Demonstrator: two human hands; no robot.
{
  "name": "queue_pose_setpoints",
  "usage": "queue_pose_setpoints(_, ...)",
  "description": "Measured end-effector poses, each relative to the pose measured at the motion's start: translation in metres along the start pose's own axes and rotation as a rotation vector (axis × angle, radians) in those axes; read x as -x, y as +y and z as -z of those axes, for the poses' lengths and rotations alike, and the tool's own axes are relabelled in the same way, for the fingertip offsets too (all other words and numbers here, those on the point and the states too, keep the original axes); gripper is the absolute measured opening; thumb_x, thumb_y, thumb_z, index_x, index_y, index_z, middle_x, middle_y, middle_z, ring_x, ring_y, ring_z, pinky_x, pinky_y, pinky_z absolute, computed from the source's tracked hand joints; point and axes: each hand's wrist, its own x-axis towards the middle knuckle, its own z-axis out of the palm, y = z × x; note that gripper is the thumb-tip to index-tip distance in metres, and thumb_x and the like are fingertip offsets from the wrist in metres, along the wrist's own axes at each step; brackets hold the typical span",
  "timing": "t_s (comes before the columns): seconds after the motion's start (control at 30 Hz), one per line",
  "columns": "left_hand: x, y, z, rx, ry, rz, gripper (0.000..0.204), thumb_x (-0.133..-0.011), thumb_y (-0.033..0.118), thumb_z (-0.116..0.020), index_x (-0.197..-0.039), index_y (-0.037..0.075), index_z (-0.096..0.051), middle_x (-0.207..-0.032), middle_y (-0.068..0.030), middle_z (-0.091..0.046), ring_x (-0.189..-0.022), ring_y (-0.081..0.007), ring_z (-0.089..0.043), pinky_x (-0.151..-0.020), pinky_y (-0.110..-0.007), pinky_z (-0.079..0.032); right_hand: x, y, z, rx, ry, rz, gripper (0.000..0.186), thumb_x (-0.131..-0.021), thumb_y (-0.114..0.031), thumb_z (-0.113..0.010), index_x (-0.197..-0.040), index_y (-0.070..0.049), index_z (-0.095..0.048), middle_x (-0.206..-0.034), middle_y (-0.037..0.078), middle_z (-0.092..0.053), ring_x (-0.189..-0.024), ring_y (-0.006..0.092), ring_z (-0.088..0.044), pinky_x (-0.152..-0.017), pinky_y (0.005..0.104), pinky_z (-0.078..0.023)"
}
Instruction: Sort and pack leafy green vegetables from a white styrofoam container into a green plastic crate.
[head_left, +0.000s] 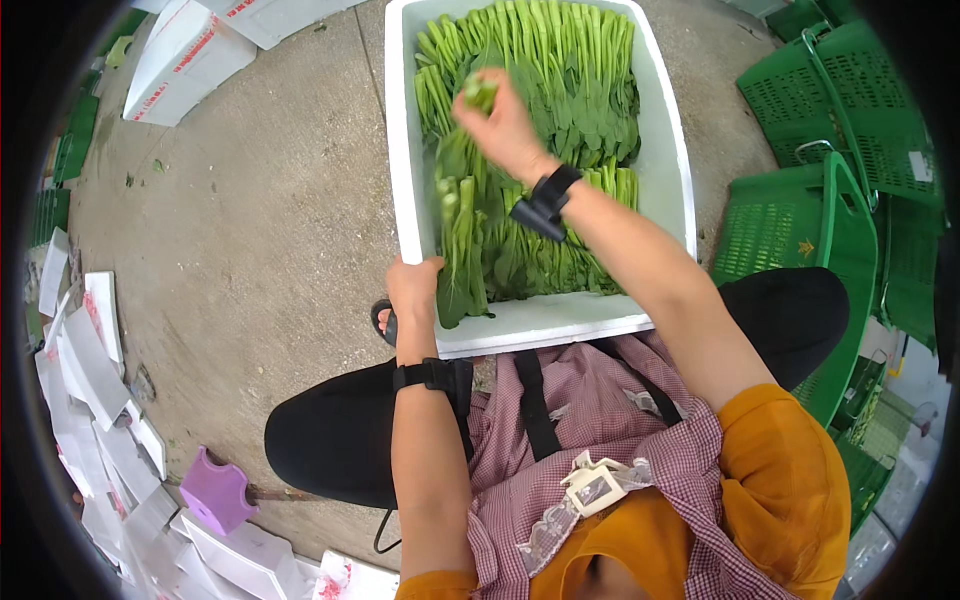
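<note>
A white foam box [668,200] stands in front of me, packed with rows of choy sum [575,75], long green stalks with dark leaves. The stalk ends in the far row point away from me. Over the left part of the box, my right hand [503,125] is closed around a small bunch of choy sum [481,95], slightly smeared by motion. My left hand [412,290] grips the box's left wall near its front corner, with the fingers partly hidden. Close beside it, inside the box, lies another bunch of stalks [460,235].
Green plastic crates [780,225] are stacked at the right. White foam boxes [190,60] stand at the far left. Foam lids and panels [95,370] lie piled at the near left, beside a purple plastic stool [217,492]. My knees flank the box's near end.
</note>
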Motion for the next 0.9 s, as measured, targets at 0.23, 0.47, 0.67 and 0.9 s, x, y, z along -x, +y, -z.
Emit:
queue_pose_setpoints(0.23, 0.003, -0.002, -0.003, 0.030, 0.032, -0.010, 0.033, -0.066, 0.008, -0.066, -0.095, -0.008, -0.063, -0.082, -0.0155, -0.066, -0.074, -0.0237, -0.062, -0.069, -0.033, -0.046, -0.037, -0.100, 0.087, -0.212, 0.119, 0.114, 0.018, -0.081, -0.006, -0.057, -0.098, -0.004, -0.050, -0.072, 0.000, -0.051, -0.060, 0.0094, -0.051, -0.052, 0.0238, -0.044)
queue_pose_setpoints(0.47, -0.001, -0.002, 0.001, -0.020, 0.001, -0.014, 0.040, -0.068, 0.007, -0.067, -0.103, -0.010, -0.060, -0.093, -0.0170, -0.065, -0.081, -0.0257, -0.060, -0.072, -0.036, -0.046, 0.051, -0.002, 0.028, -0.304, 0.025, -0.511, 0.049, -0.074, -0.006, -0.070, -0.114, 0.001, -0.044, -0.093, 0.008, -0.058, -0.078, 0.0166, -0.058, -0.068, 0.0293, -0.050)
queue_pose_setpoints(0.67, -0.001, -0.001, 0.000, 0.052, 0.028, -0.001, 0.035, -0.067, 0.007, -0.067, -0.098, -0.010, -0.062, -0.089, -0.0166, -0.065, -0.077, -0.0249, -0.061, -0.070, -0.036, -0.046, 0.091, 0.039, -0.050, 0.443, 0.161, -0.618, 0.084, -0.063, -0.037, -0.079, -0.128, -0.003, -0.037, -0.121, 0.020, -0.047, -0.113, 0.0339, -0.046, -0.092, 0.0418, -0.041)
queue_pose_setpoints(0.9, 0.009, 0.012, -0.008, -0.066, 0.053, 0.009, 0.036, -0.065, 0.006, -0.068, -0.097, -0.010, -0.062, -0.086, -0.0155, -0.065, -0.076, -0.0238, -0.061, -0.069, -0.035, -0.045, 0.092, 0.034, -0.064, 0.600, 0.134, -0.620, 0.095, -0.058, -0.035, -0.081, -0.135, -0.008, -0.032, -0.119, 0.017, -0.051, -0.113, 0.0341, -0.047, -0.091, 0.0445, -0.038)
